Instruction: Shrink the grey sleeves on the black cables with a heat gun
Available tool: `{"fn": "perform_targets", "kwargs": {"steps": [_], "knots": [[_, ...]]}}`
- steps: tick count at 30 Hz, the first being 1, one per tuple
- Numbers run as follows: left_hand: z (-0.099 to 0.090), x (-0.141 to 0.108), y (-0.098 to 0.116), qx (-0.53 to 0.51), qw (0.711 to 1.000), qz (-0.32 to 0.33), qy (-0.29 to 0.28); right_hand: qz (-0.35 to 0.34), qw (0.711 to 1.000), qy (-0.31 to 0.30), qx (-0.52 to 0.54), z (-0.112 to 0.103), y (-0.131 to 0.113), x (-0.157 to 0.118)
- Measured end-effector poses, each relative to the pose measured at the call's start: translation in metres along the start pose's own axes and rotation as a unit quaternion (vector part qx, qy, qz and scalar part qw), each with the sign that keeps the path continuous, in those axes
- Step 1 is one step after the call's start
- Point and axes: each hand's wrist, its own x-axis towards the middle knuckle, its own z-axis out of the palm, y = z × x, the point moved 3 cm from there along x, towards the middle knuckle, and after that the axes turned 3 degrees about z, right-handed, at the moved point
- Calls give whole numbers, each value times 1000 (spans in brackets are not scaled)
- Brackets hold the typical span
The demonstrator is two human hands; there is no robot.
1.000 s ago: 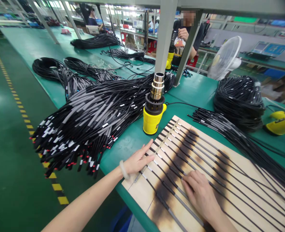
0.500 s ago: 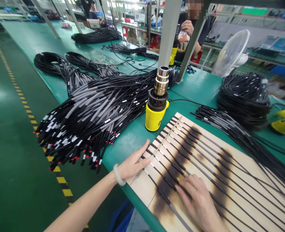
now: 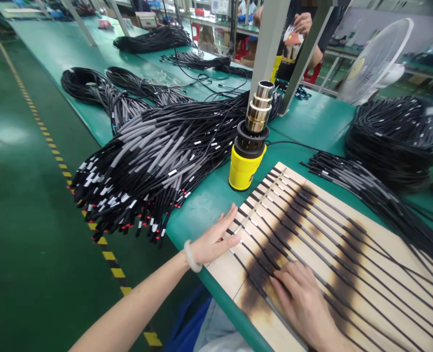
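Observation:
Black cables (image 3: 333, 234) with grey sleeves and white labels lie side by side across a pale wooden board (image 3: 377, 215) with dark scorch bands. My left hand (image 3: 216, 242) rests at the board's near left edge, its fingers stretched out over the cable ends and a narrow strip (image 3: 262, 200) that crosses them. A light bangle circles that wrist. On the scorched part, my right hand (image 3: 304, 300) has thumb and fingers closed on one of the nearer cables; the fingertips partly hide it. Beyond the board a yellow heat gun (image 3: 243, 168) stands upright, metal nozzle upward.
A large cable bundle (image 3: 157, 161) with red-tipped ends spreads over the green table (image 3: 197, 215) to the left. More cables (image 3: 363, 181) and a thick coil (image 3: 392, 142) lie at the right. A metal post (image 3: 271, 44), a fan (image 3: 376, 61) and another person's hand (image 3: 303, 23) appear behind.
The view has shifted, so the scene sits farther right and slightly higher. Both hands keep nearly the same places on the board, the right one still at the cable.

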Motion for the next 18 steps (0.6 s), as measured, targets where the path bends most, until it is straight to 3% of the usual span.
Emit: {"fn": "perform_targets", "kwargs": {"steps": [12, 15, 18], "knots": [[-6, 0, -2, -66, 998, -1, 12, 4, 997, -21, 76, -1, -24, -10], [-17, 9, -7, -85, 993, -30, 79, 22, 997, -7, 73, -12, -14, -8], [-37, 28, -10, -91, 972, -69, 205, 37, 997, 15, 63, -24, -1, -11]]}}
